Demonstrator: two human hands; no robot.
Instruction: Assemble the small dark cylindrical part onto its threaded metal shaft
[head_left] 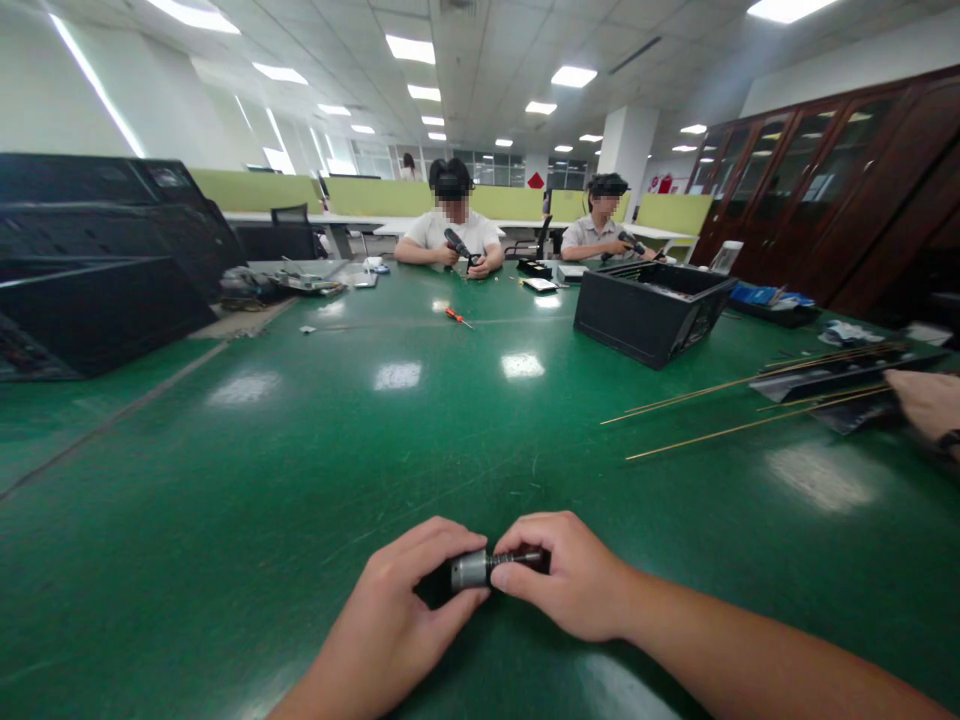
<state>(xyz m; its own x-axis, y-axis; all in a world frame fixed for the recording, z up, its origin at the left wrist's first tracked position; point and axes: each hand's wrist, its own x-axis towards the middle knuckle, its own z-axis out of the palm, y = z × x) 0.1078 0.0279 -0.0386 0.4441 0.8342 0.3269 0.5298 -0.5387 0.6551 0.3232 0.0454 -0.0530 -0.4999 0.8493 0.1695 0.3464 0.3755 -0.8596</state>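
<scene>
Low in the middle of the head view is a small silver metal cylinder [469,571] with a thin dark ribbed shaft [516,559] pointing right. It could be a small motor or a tool part; I cannot tell which. The thumb and fingers of my left hand [405,600] curve around the cylinder and grip it from the left. My right hand [574,580] pinches the shaft close to where it joins the cylinder, its fingertips almost meeting those of the left. The part lies level just over the green tabletop [315,500]; my fingers cover some of it.
An orange screwdriver [454,315] lies farther up the table. Long thin brass-coloured rods [697,441] extend from the right, near another person's hand [926,400]. A black box [637,315] and a large dark casing [97,315] flank the table. Two people sit opposite, holding power tools.
</scene>
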